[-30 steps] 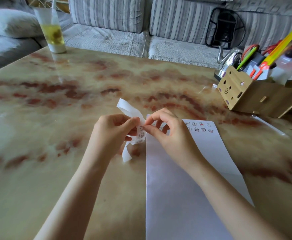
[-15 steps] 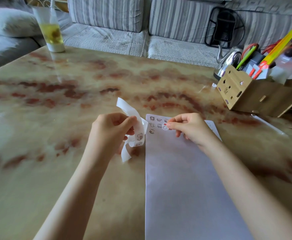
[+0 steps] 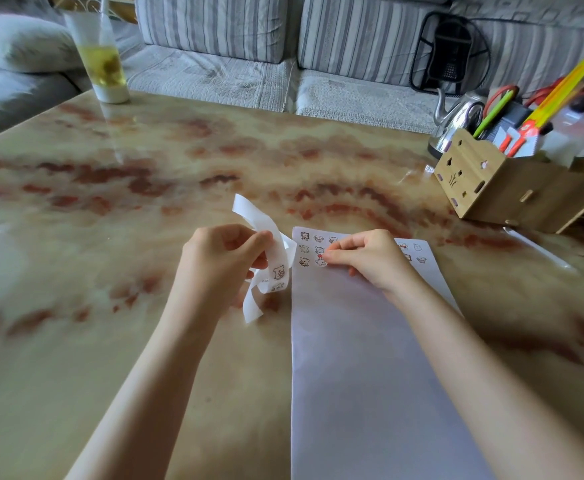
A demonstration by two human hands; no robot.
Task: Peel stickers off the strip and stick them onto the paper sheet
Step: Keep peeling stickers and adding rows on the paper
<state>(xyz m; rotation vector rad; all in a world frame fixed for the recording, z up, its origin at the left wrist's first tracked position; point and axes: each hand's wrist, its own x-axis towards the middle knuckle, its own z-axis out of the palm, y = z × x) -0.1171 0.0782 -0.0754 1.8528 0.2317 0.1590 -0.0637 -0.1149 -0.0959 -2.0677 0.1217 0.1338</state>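
A striped grey sofa (image 3: 214, 29) with a quilted seat cover runs across the top of the frame, behind a broad, glossy stone-look table (image 3: 75, 341) in cream, veined with rust-red patches. On the table, from lower centre to lower right, lies a long rectangular white paper sheet (image 3: 370, 375), smooth and flat, its far end near mid-frame. At the right edge stands a pale wooden organiser box (image 3: 512, 192) with small cut-out holes in its side. It holds a green pen, red-handled tools, a long yellow flat stick and some clear plastic. A soft pale pillow (image 3: 16, 43) sits in the upper left corner, and a black mesh back support (image 3: 451, 60) leans on the sofa at upper right. In the upper left a tall clear glass (image 3: 105, 64) with a white base, holding yellowish liquid in its lower half, stands on the table's far edge. A shiny metal kettle (image 3: 456, 123) is just behind the organiser.

At mid-frame the left hand (image 3: 221, 261) has its fingers curled round the strip (image 3: 269, 251), thumb clamped against it. The strip is a thin white curling ribbon of backing paper, held just left of the sheet's far end, with a few small printed stickers on it. The right hand (image 3: 370, 258) rests on the far end of the sheet, fingers curled, forefinger and thumb tips closed on a small sticker (image 3: 321, 260) with a red spot that lies on the paper. Rows of tiny cartoon stickers (image 3: 304, 249) lie on the sheet around it
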